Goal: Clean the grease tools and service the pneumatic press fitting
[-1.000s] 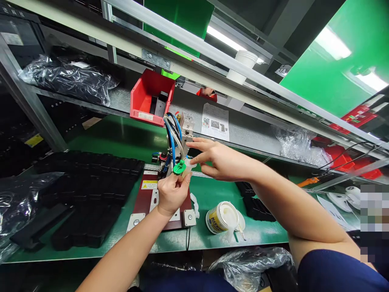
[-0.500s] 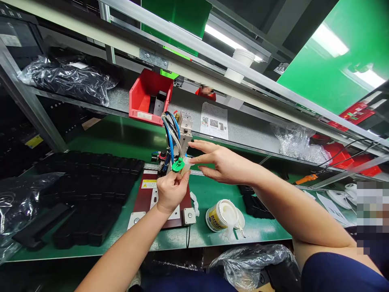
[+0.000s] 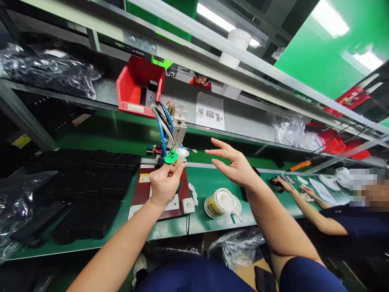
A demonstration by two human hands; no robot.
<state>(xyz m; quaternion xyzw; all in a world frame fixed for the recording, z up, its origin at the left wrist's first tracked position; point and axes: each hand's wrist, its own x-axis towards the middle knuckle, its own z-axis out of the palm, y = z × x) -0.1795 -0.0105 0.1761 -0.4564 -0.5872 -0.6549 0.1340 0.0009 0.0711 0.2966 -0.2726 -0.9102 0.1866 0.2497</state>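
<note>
A translucent syringe barrel (image 3: 180,158) stands upright in my left hand (image 3: 164,183), whose fingers are closed around its lower part. A green cap (image 3: 171,157) with hoses joined to it sits beside the barrel's rim, at the top of the same hand. My right hand (image 3: 228,161) hangs in the air to the right, fingers apart and holding nothing. Behind my left hand rises a metal press fixture (image 3: 178,121) on a dark red base (image 3: 141,190). To the right of the base, an open white tub (image 3: 219,202) of pale paste stands on the green table (image 3: 170,231).
Black molded parts (image 3: 100,178) fill the table's left side. A red bin (image 3: 130,89) and a printed sheet (image 3: 209,111) are on the shelf above. At the right, another person's hands (image 3: 284,184) work over the table. A stick (image 3: 238,215) lies by the tub.
My right hand has moved away from the syringe barrel, to the right. My left hand still holds the barrel. Another person's arms have come into view at the right.
</note>
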